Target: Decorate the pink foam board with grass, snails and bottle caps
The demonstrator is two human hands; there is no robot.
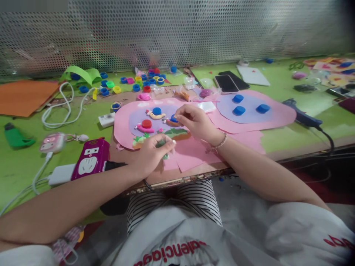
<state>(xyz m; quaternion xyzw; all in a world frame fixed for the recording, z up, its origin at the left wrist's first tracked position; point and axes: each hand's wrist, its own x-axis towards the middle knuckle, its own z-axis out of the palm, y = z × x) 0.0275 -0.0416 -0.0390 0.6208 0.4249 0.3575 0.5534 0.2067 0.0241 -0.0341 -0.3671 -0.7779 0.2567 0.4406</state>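
A pink rounded paper sheet (121, 127) with a lilac patch lies before me, bearing clay snails with bottle-cap shells. My right hand (195, 122) is pinched over one brown snail (168, 122) with a blue cap; whatever its fingertips hold is too small to tell. Lower and closer to me, my left hand (154, 151) has its thumb and forefinger drawn together, with something green partly visible beneath it; what it holds is unclear. Beside them sit a pink snail (146, 129) with a red cap (146, 123) and a yellow snail (157, 116) with a blue cap (156, 111). Green clay leaves (176, 131) run below.
At right, a second pink sheet (280, 114) carries blue caps (263, 108), with a glue gun (302, 113) beside it. Loose bottle caps (152, 81) and a phone (226, 84) lie behind. A purple power socket (91, 157), white cable (62, 123) and orange paper (26, 96) occupy the left.
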